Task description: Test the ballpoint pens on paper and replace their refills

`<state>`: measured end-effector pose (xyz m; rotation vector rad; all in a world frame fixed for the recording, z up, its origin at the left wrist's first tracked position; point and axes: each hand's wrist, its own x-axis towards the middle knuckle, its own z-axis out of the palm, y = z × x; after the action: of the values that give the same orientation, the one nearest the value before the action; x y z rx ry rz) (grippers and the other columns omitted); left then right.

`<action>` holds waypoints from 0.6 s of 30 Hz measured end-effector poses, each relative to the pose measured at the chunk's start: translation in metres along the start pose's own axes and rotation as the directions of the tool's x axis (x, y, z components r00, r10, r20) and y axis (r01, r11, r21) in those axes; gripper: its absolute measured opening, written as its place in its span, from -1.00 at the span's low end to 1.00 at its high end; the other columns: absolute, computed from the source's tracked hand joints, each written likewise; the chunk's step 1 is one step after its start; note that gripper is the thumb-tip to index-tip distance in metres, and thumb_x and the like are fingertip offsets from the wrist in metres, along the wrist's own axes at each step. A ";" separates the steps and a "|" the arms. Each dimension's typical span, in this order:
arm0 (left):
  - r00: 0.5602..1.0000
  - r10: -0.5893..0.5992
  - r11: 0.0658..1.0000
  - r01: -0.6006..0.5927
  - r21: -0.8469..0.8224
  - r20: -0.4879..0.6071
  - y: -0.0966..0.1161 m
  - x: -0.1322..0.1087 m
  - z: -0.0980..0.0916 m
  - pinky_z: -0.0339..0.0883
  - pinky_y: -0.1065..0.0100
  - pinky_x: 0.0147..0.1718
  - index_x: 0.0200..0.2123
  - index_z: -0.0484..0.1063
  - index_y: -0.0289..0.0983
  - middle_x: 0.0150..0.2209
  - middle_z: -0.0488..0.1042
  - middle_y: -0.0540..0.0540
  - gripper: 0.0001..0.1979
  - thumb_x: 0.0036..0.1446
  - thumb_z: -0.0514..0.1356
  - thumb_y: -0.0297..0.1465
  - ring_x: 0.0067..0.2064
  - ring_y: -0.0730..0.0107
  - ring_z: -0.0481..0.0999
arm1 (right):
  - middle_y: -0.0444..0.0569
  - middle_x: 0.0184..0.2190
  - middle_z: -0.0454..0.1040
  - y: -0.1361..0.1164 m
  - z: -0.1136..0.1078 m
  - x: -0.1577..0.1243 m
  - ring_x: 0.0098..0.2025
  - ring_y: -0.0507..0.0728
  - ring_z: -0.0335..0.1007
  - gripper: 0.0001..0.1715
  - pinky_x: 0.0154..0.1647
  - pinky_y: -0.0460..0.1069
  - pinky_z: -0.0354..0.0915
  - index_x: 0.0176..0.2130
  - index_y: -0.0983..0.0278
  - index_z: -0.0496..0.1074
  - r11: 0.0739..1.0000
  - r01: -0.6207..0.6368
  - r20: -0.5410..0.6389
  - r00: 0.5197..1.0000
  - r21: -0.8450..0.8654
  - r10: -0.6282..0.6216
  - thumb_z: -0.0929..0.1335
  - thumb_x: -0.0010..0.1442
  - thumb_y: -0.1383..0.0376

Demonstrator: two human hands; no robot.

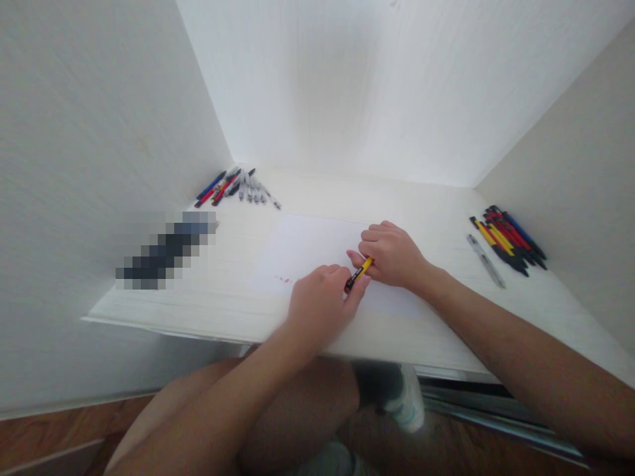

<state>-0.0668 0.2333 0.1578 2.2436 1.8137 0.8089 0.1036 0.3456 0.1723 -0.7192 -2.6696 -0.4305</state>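
Between my two hands is a yellow and black marker [360, 271], held at a slant over a sheet of white paper [307, 244]. My left hand [322, 301] closes on its black end with thumb and fingers. Wrapped round the yellow end is my right hand [389, 254], with its fingers curled, so that end is partly hidden. Small red marks [285, 280] show on the paper just left of my left hand.
Pens and markers [233, 185] lie in a pile at the back left. More markers [508, 238] lie by the right wall, with a clear pen [486, 261] beside them. A blurred-out dark patch [166, 254] covers something on the left. Walls enclose three sides of the white desk [198, 311].
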 end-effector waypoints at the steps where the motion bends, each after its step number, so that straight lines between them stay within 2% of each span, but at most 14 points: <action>1: 1.000 0.017 0.999 -0.017 0.034 0.018 0.001 -0.001 0.001 0.04 0.25 -0.44 -0.42 0.46 -0.24 -0.49 0.45 -0.07 -0.59 0.44 0.09 -0.17 -0.43 0.25 0.43 | -0.02 -0.56 0.35 0.001 -0.001 0.000 -0.43 0.11 0.10 -0.45 -0.27 0.07 -0.02 -0.59 0.29 0.36 1.000 -0.006 0.003 1.000 0.002 0.006 0.28 0.41 0.20; 6: 0.996 0.093 0.992 -0.094 0.081 0.019 0.004 -0.004 0.003 0.10 0.23 -0.41 -0.42 0.49 -0.24 -0.49 0.48 -0.10 -0.53 0.49 -0.02 -0.21 -0.43 0.22 0.45 | -0.01 -0.54 0.34 0.010 -0.004 -0.001 -0.41 0.12 0.12 -0.47 -0.27 0.08 -0.05 -0.55 0.29 0.37 0.998 -0.057 -0.006 0.998 -0.017 0.057 0.26 0.43 0.20; 11: 0.997 0.062 0.998 -0.061 0.021 -0.042 0.005 -0.005 0.001 0.12 0.25 -0.41 -0.42 0.47 -0.24 -0.52 0.45 -0.05 -0.57 0.45 0.07 -0.15 -0.46 0.27 0.41 | -0.02 -0.54 0.33 0.007 -0.006 -0.003 -0.40 0.12 0.10 -0.47 -0.26 0.09 -0.05 -0.57 0.29 0.35 0.999 -0.036 0.009 0.999 0.002 0.036 0.26 0.42 0.21; 18: 0.988 0.092 0.994 -0.083 0.076 -0.122 0.006 -0.005 0.004 0.11 0.24 -0.42 -0.44 0.47 -0.24 -0.54 0.44 -0.10 -0.50 0.49 -0.05 -0.20 -0.46 0.25 0.40 | -0.03 -0.53 0.34 -0.002 -0.005 -0.001 -0.40 0.12 0.12 -0.53 -0.25 0.09 -0.03 -0.55 0.27 0.31 0.998 -0.029 0.017 0.999 0.049 0.028 0.26 0.40 0.25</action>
<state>-0.0610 0.2276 0.1555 2.3815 1.8358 0.9350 0.1048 0.3413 0.1760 -0.7481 -2.6723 -0.3509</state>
